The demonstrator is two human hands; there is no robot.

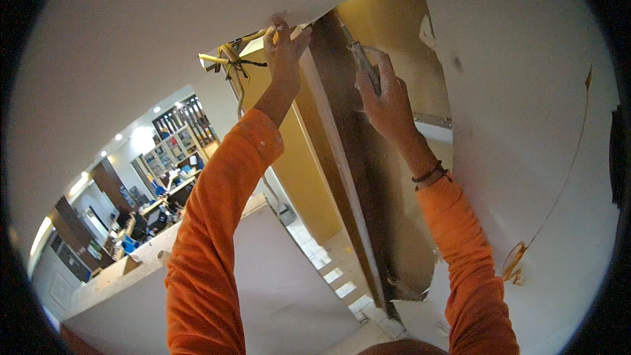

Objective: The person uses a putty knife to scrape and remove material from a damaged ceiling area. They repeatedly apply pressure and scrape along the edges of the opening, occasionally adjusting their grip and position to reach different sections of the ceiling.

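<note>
Both my arms, in orange sleeves, reach up to a broken white ceiling. My left hand presses on the torn edge of the ceiling board, next to a bundle of yellow and black cables. My right hand grips a narrow grey blade-like tool and holds it against a dark wooden beam exposed in the opening. A dark bracelet sits on my right wrist.
A white wall panel with brown stains and a thin crack fills the right. Ochre wall surface shows inside the opening. Below, a white partition wall, tiled floor, and a lit room with shelves at far left.
</note>
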